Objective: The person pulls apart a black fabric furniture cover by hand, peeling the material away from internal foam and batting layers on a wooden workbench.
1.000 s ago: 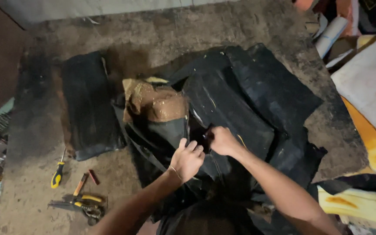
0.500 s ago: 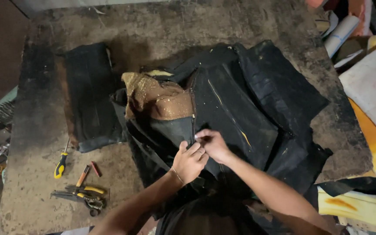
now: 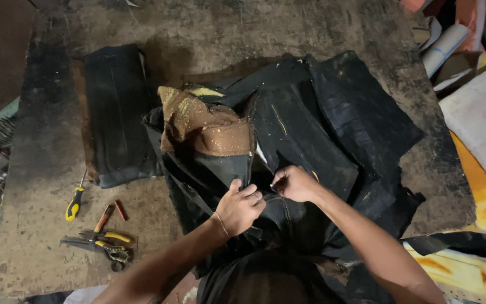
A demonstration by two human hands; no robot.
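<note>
1. The crumpled black leather-like cover (image 3: 310, 129), with a patch of brown foam-crusted lining (image 3: 203, 124) turned up, lies on the worn grey work table (image 3: 46, 225), directly under and beyond both hands.
2. The left hand (image 3: 240, 207) is curled shut, pinching a fold of the black cover beside the seam.
3. The right hand (image 3: 293, 183), just to the left hand's right and almost touching it, is closed in a narrow pinch on the opposite edge of the same seam.
4. The seam runs away from the hands, roughly straight ahead; the cover's bulk spreads to the right.
5. Well off to the left hand's left lie a yellow-handled screwdriver (image 3: 75, 201) and yellow-handled pliers (image 3: 105, 243).
</note>
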